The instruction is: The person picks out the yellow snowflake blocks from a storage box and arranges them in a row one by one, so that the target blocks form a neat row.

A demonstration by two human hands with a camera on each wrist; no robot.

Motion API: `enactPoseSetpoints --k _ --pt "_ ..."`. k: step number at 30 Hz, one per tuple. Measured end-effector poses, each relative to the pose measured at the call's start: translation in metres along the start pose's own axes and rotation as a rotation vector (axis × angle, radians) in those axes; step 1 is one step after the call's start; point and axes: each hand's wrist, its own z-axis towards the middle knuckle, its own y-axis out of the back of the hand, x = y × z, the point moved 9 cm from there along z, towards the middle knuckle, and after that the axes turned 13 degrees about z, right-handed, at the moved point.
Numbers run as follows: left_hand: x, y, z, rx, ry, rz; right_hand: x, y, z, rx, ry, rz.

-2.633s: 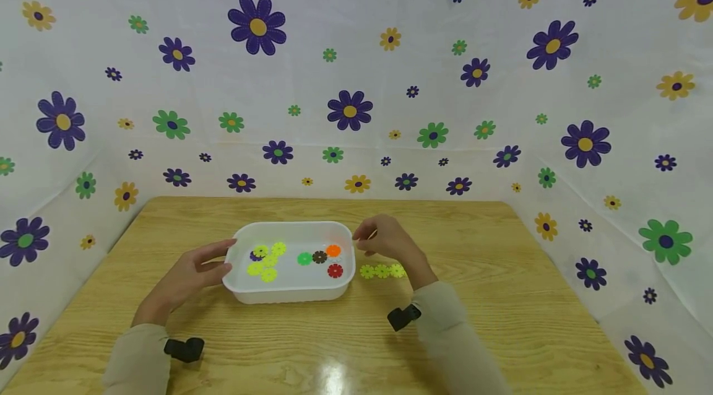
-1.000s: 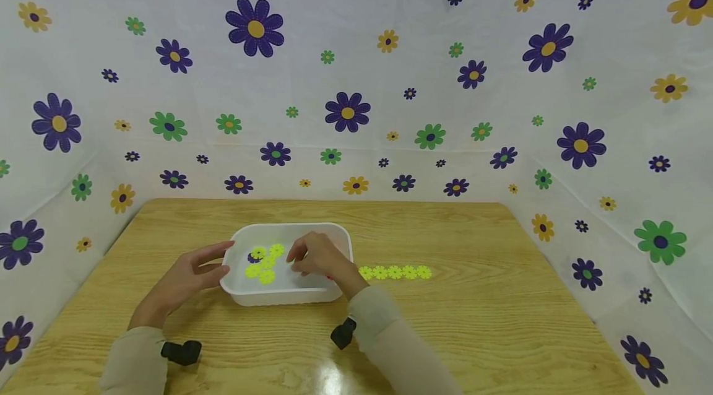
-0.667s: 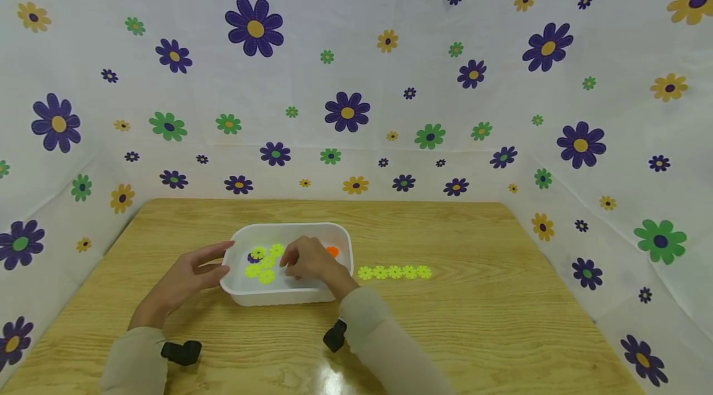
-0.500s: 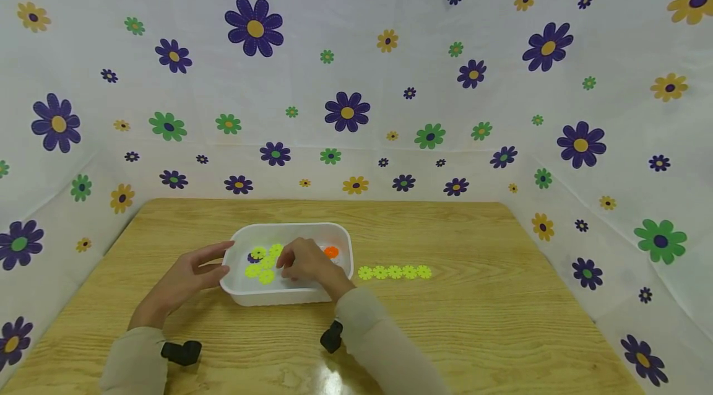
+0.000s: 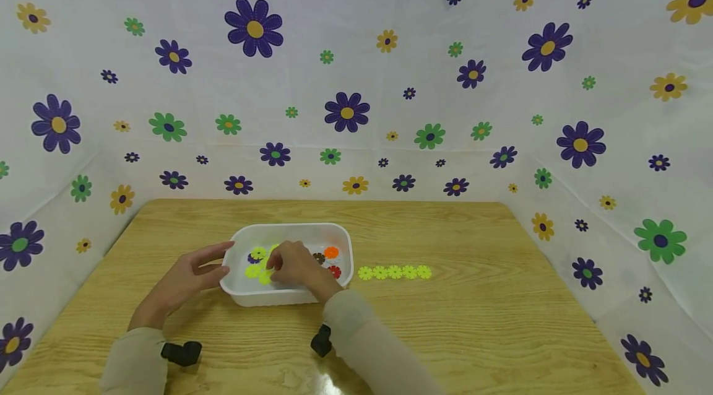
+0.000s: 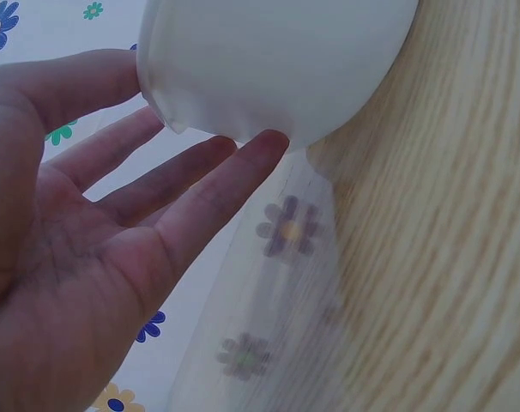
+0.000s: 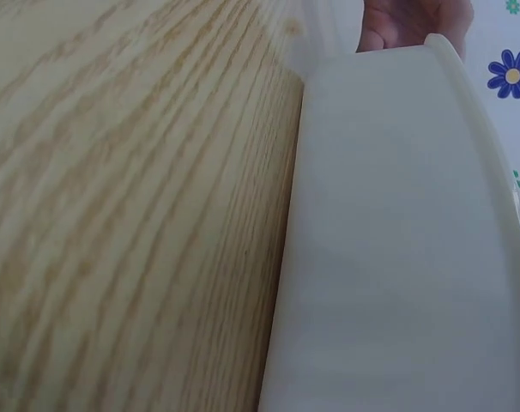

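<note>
Right hand (image 5: 295,263): fingertips down by the yellow pieces (image 5: 253,271), and whether they pinch one, we can't tell!
Purple piece (image 5: 250,259): half covered, yellow lying over its two o'clock side.
Pale piece (image 5: 334,262): just six o'clock of the orange piece (image 5: 331,252), too faint to read!
Sleeves (image 5: 135,358): both run off the head view at six o'clock.
White tray (image 5: 267,299): chopped at twelve in the left wrist view.

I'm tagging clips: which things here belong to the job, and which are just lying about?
Likely in use:
white tray
yellow flower pieces inside it
row of five yellow pieces

Seemingly idle:
orange piece
brown piece
red piece
purple piece
</note>
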Motion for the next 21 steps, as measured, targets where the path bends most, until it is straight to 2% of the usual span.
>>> enactPoseSetpoints --k 9,21 --pt "0.0019 -0.0006 0.0006 0.010 -0.005 -0.024 0.0061 -0.0066 0.0032 -0.010 -0.003 -0.102" --pt "0.0016 0.0005 0.0008 0.002 -0.017 -0.009 0.0038 -0.0106 0.0070 -0.010 -0.028 -0.148"
